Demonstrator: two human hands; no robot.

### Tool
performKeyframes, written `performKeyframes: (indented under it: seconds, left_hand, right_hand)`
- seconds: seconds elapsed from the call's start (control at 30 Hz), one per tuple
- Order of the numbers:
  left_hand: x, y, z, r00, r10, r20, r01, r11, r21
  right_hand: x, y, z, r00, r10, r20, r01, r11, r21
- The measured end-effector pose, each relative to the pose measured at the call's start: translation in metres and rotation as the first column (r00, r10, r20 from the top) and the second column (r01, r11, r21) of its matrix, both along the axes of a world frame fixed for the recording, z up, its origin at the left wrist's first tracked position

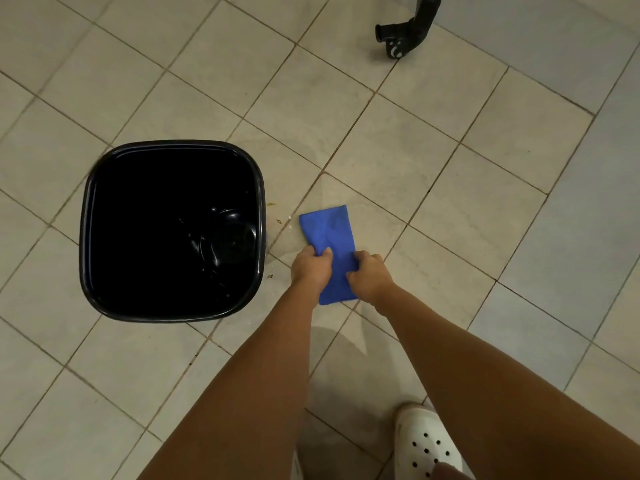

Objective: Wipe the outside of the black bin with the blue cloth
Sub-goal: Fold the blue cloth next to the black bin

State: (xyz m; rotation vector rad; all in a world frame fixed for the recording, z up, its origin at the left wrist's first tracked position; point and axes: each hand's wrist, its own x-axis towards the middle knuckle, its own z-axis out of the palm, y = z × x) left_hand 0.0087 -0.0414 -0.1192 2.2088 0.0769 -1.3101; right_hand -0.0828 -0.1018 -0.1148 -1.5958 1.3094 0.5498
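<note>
The black bin stands upright on the tiled floor at the left, seen from above, with its open mouth toward me and its outer walls mostly hidden. Just to its right, a folded blue cloth is held over the floor. My left hand grips the cloth's left edge, thumb over the top. My right hand grips its right edge. Both hands are apart from the bin, a short way right of its rim.
Small crumbs lie on the grey floor tiles between bin and cloth. A black chair leg with a caster stands at the far upper right. My foot in a white perforated clog is at the bottom right.
</note>
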Motion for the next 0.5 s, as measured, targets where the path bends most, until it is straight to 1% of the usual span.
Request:
performKeyframes:
  seconds: [0.07, 0.1, 0.2, 0.27, 0.4, 0.47, 0.5]
  left_hand:
    - [0.000, 0.001, 0.003, 0.995, 0.089, -0.042, -0.091, 0.994, -0.061]
    - [0.000, 0.001, 0.006, 0.993, 0.107, -0.057, -0.112, 0.989, -0.091]
    - [-0.002, 0.003, 0.014, 0.993, 0.097, -0.070, -0.107, 0.982, -0.158]
    - [-0.003, 0.002, 0.023, 0.994, 0.084, -0.063, -0.095, 0.976, -0.197]
    - [-0.005, -0.001, 0.052, 0.991, 0.092, -0.093, -0.114, 0.958, -0.265]
    - [-0.006, -0.002, 0.069, 0.982, 0.122, -0.143, -0.162, 0.936, -0.312]
    - [-0.006, -0.002, 0.079, 0.976, 0.135, -0.170, -0.186, 0.923, -0.336]
  right_hand:
    - [0.000, -0.002, 0.001, 0.998, -0.057, 0.018, 0.057, 0.998, 0.022]
    - [0.000, -0.003, 0.003, 0.995, -0.095, 0.030, 0.094, 0.995, 0.035]
    - [0.003, -0.003, 0.012, 0.973, -0.224, 0.061, 0.218, 0.971, 0.099]
    - [0.007, -0.002, 0.022, 0.960, -0.270, 0.075, 0.260, 0.958, 0.124]
    - [0.013, -0.006, 0.046, 0.934, -0.348, 0.085, 0.340, 0.936, 0.089]
    - [0.014, -0.009, 0.059, 0.893, -0.440, 0.090, 0.431, 0.896, 0.103]
    - [0.015, -0.010, 0.065, 0.857, -0.505, 0.103, 0.488, 0.860, 0.150]
